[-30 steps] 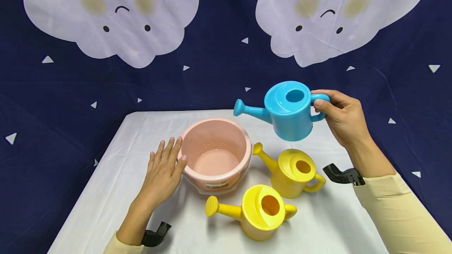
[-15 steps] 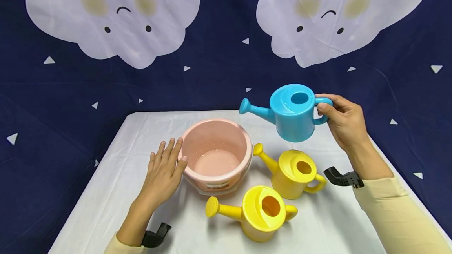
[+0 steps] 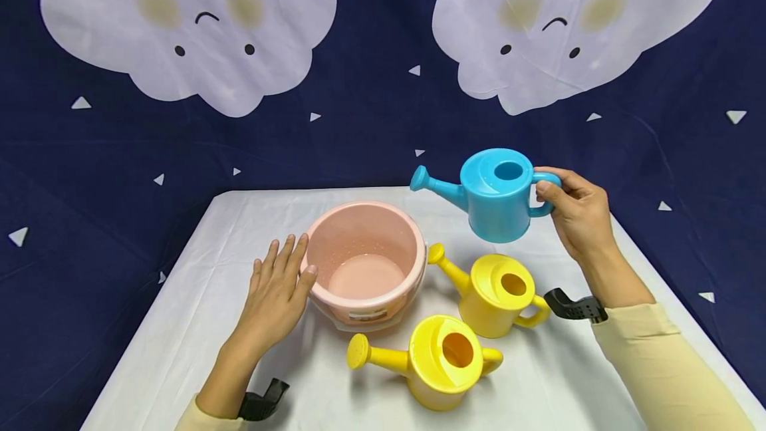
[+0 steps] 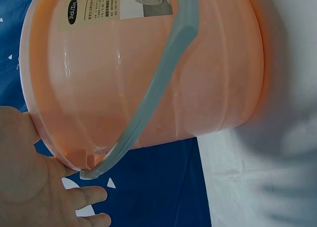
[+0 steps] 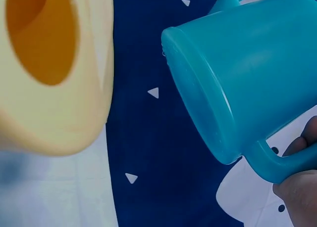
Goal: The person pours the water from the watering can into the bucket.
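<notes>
A blue watering can [image 3: 498,199] hangs in the air above the table's right side, its spout toward the left. My right hand [image 3: 579,211] grips its handle [image 5: 277,162] between thumb and fingers. My left hand [image 3: 275,298], fingers straight, touches the left rim of a pink bucket [image 3: 368,301]. In the left wrist view the bucket's grey handle [image 4: 153,98] hangs down along its side. Just below the blue can stands a yellow watering can [image 3: 493,311]. Nearer the front stands another yellow watering can [image 3: 439,378], spout pointing left.
A white cloth covers the table [image 3: 197,285]. Behind it hangs a dark blue backdrop [image 3: 371,132] with printed clouds and small triangles. Black wrist mounts [image 3: 263,399] stick out from both forearms. Small droplets or specks show inside the bucket.
The blue watering can in my right hand first shifts slightly right, then sinks a little toward the table. My left hand, the bucket and both yellow cans stay in place.
</notes>
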A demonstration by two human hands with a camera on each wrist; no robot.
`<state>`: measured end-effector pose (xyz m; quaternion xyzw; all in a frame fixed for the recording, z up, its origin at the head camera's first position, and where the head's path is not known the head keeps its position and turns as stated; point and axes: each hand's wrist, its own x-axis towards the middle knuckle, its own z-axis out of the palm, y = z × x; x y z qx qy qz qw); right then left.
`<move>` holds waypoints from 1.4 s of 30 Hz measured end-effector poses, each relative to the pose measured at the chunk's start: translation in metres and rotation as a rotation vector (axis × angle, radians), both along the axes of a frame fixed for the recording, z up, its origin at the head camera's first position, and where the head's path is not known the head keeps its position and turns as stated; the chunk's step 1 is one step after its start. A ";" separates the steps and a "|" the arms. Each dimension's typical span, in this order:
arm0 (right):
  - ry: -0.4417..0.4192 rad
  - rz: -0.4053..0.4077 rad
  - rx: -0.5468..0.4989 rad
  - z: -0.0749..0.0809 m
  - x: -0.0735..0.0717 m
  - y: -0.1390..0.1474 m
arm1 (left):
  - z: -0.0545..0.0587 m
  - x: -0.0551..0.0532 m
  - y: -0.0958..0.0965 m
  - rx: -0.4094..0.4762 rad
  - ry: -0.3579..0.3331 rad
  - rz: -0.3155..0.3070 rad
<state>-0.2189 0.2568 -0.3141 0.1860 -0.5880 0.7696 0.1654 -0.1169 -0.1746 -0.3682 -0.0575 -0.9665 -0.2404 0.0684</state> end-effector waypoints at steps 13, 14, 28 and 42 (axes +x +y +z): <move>-0.023 -0.050 -0.021 -0.015 -0.004 0.002 | 0.000 -0.001 -0.001 0.004 0.000 -0.005; -0.026 -0.049 -0.024 -0.016 -0.004 0.002 | -0.001 -0.001 -0.001 0.003 0.002 -0.005; -0.077 -0.075 -0.032 -0.034 -0.005 0.006 | -0.001 0.000 0.000 0.010 0.004 -0.005; -0.165 -0.091 -0.018 -0.054 0.003 0.009 | 0.000 0.000 -0.001 0.006 -0.006 -0.004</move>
